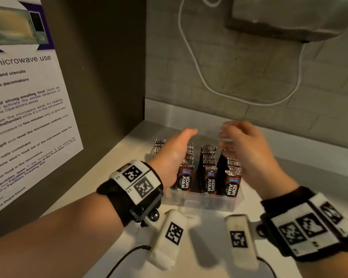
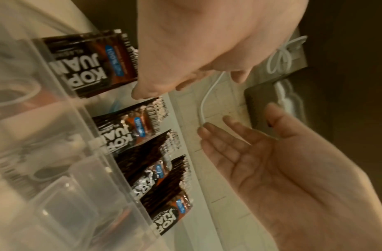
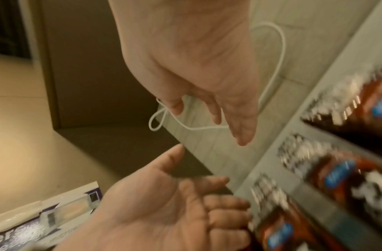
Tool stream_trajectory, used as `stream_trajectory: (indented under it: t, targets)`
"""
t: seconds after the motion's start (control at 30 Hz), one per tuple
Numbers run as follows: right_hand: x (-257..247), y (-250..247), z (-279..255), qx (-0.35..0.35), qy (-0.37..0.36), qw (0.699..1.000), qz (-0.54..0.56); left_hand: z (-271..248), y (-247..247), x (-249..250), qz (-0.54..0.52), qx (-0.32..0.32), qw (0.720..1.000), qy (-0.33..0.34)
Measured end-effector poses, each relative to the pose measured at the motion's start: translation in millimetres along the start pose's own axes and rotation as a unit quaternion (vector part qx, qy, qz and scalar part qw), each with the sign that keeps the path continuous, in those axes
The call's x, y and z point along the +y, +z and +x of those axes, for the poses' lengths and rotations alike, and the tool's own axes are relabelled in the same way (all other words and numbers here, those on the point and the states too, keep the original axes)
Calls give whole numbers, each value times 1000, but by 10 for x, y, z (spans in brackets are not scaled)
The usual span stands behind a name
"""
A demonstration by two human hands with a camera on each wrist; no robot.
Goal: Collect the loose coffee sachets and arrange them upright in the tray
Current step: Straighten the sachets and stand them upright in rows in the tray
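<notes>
On the pale counter (image 1: 269, 197), at the corner by the tiled wall, stands a clear plastic tray (image 1: 201, 199) with the coffee sachets (image 1: 210, 180) packed upright in rows, the "KOPI JUAN" print facing me. My left hand (image 1: 175, 155) hovers over the left rows, palm turned inward, fingers straight and holding nothing; whether it touches the sachet tops I cannot tell. My right hand (image 1: 247, 149) hangs over the right rows, blurred, fingers loosely curved and empty. Both wrists carry bands with square markers. A white cable (image 1: 191, 53) loops down the wall beneath a metal dispenser (image 1: 289, 17). A microwave-use notice (image 1: 24, 109) hangs on the left panel.
</notes>
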State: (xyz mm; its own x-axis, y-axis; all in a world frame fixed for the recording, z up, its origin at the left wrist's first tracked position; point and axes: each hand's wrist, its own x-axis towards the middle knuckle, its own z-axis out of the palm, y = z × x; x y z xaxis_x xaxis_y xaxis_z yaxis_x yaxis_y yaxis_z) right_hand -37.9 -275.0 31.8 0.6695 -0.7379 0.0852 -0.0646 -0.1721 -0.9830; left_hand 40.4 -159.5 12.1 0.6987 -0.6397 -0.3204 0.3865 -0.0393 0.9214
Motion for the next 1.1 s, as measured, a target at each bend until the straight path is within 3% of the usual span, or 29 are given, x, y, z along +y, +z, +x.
stream_trajectory:
  t: [0.1, 0.23, 0.3, 0.53, 0.8, 0.93, 1.03, 1.1]
  targets:
    - [66, -218, 53, 45, -6, 996, -75, -9, 102, -63, -3, -5, 1000, 30]
    - [281, -305, 40, 49, 102, 990, -79, -66, 368, -225, -37, -125, 991, -39]
    - [372, -323, 21, 39, 150, 987, -44, -55, 504, -329, -61, -154, 984, -64]
    - [507, -349, -76, 0, 220, 970, 102, -8, 751, -446, -57, -118, 989, -71]
    - [533, -346, -68, -36, 199, 968, 146, -40, 767, -413, -65, -135, 985, -82]
    - [588, -432, 19, 20, 147, 988, 31, -137, 651, -249, -27, -157, 985, -67]
    - [571, -545, 72, 55, 30, 995, -77, -159, 436, -75, 84, -121, 988, 43]
    - [559, -608, 74, 14, -25, 988, -152, -102, 235, 21, 178, -64, 972, 141]
